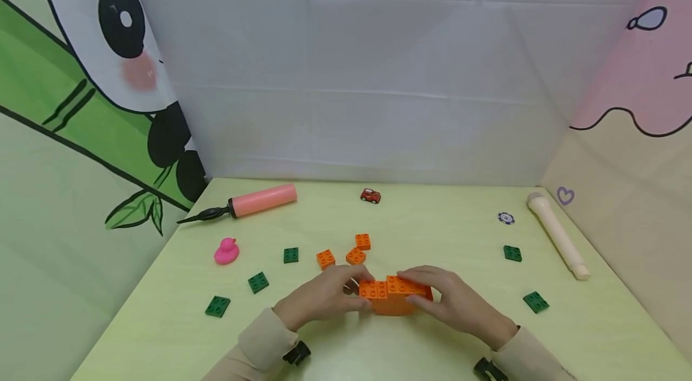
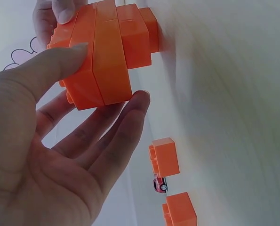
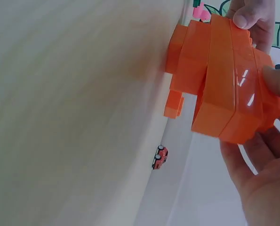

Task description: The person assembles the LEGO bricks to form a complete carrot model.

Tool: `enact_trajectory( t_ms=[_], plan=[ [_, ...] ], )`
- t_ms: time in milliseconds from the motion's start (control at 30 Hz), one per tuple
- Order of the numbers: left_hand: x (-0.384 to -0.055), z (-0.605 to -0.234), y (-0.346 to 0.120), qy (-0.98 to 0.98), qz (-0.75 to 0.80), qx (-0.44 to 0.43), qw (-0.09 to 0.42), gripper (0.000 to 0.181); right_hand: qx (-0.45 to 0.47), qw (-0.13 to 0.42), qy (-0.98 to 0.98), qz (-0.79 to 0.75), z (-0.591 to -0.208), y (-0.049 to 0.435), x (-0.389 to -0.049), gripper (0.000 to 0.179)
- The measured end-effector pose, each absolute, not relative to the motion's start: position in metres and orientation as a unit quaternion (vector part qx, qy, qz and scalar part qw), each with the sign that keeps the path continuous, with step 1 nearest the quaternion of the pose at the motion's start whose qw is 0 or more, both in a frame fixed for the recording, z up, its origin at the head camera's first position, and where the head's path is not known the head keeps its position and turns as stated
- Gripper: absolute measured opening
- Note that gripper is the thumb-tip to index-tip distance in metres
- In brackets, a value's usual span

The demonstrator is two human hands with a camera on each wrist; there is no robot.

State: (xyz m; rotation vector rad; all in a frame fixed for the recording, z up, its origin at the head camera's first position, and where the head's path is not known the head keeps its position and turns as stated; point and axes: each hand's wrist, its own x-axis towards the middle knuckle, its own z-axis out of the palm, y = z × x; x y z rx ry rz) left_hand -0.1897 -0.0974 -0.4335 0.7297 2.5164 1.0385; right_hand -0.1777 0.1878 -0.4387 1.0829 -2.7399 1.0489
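Note:
A stack of orange building bricks [image 1: 393,305] stands near the front middle of the table, several layers high. Its lower layers [image 2: 134,42] are narrower than those above, as the left wrist view shows. My left hand [image 1: 331,297] pinches the left end, thumb on the near face and fingers round the far side. At the right end my right hand [image 1: 451,298] grips the upper bricks, its thumb [image 3: 277,81] against the near face. Just beyond the stack lie three loose orange bricks, the nearest [image 1: 355,256] close to another orange brick [image 1: 363,241], the third [image 1: 325,259] further left.
Several green bricks lie on both sides, such as one [image 1: 218,306] at left and one [image 1: 536,302] at right. Farther out are a pink duck [image 1: 226,251], a pink pump [image 1: 264,200], a red toy car [image 1: 370,196], a poker chip [image 1: 506,218] and a whitish tube [image 1: 558,235].

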Motion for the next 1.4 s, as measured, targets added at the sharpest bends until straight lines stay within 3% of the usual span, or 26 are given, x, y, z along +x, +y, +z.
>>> enact_trajectory(
  t_ms=[367,533,633,767,867,1100,1400],
  plan=[
    [-0.191,-0.433,-0.098,0.89,0.338,0.263,0.154,0.029,0.311,-0.005,-0.893,0.326,-0.443,0.207,-0.175,0.054],
    [-0.192,-0.436,-0.103,0.891,0.341,0.265,0.139,0.045,0.301,-0.027,-0.895,0.327,-0.44,0.208,-0.175,0.057],
    [-0.197,-0.435,-0.109,0.899,0.343,0.255,0.097,0.051,0.296,-0.035,-0.896,0.328,-0.438,0.208,-0.174,0.058],
    [-0.207,-0.434,-0.116,0.923,0.312,0.226,0.003,0.038,0.297,-0.032,-0.897,0.327,-0.438,0.208,-0.175,0.056],
    [-0.215,-0.436,-0.122,0.943,0.275,0.186,-0.025,0.036,0.298,-0.032,-0.896,0.329,-0.438,0.207,-0.176,0.054],
    [-0.223,-0.442,-0.132,0.961,0.245,0.126,-0.009,0.042,0.295,-0.036,-0.896,0.329,-0.44,0.207,-0.177,0.052],
    [-0.228,-0.448,-0.136,0.961,0.247,0.12,0.016,0.034,0.291,-0.033,-0.896,0.333,-0.441,0.207,-0.178,0.053]
  ],
)
